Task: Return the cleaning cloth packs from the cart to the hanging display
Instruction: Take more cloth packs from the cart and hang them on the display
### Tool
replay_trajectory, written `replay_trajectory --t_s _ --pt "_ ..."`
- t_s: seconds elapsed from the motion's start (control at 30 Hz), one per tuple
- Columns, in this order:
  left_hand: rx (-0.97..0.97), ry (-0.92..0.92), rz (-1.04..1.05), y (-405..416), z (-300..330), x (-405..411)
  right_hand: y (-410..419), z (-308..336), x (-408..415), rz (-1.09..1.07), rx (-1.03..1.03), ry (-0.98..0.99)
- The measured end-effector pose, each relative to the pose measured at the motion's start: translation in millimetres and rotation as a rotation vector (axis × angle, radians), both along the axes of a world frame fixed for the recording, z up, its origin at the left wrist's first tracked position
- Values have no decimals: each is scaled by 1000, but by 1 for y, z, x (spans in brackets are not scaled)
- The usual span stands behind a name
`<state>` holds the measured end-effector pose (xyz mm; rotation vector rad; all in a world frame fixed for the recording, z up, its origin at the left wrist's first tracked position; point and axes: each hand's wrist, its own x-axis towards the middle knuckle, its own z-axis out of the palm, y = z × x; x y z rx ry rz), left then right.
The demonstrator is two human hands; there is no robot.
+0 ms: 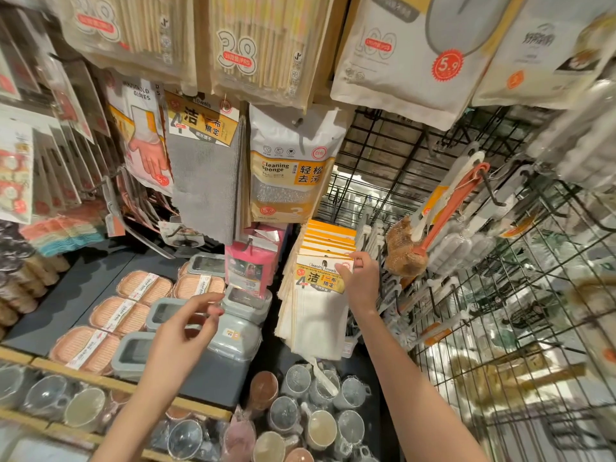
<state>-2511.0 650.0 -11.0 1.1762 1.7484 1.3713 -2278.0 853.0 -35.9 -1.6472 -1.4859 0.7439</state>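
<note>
right hand (361,278) pinching cloth pack (321,278), left hand (186,325) loose

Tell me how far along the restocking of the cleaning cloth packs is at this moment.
Done: a row of white cleaning towel packs already hangs on the display peg. In hand: the right hand pinches the header of the front white pack at the peg, apparently seating it. The left hand hovers holding nothing. Left: cannot tell, since the cart is not in view.
</note>
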Motion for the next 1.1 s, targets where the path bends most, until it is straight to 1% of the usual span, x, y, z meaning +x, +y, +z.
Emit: replay_trajectory --t_s 0.07,0.37,0.53,0.73,0.93,1.03,1.1 --pt "-9 2 -3 0 -1 -2 3 0 -2 -46 1 4" --pt "-19 4 -4 -5 -5 -7 7 1 -11 -145 -16 -94" --pt "-22 27 2 -8 -2 -9 6 3 -15 -159 -47 -110" --pt "-12 53 58 -17 -2 -12 3 1 -7 -94 -7 -91" --pt "-4 88 150 -40 7 -24 -3 12 -4 9 -139 -145" --pt "22 106 185 -55 18 -36 -16 32 -23 81 -80 -259" --pt "46 138 212 -65 27 -46 -28 51 -47 168 -41 -246"
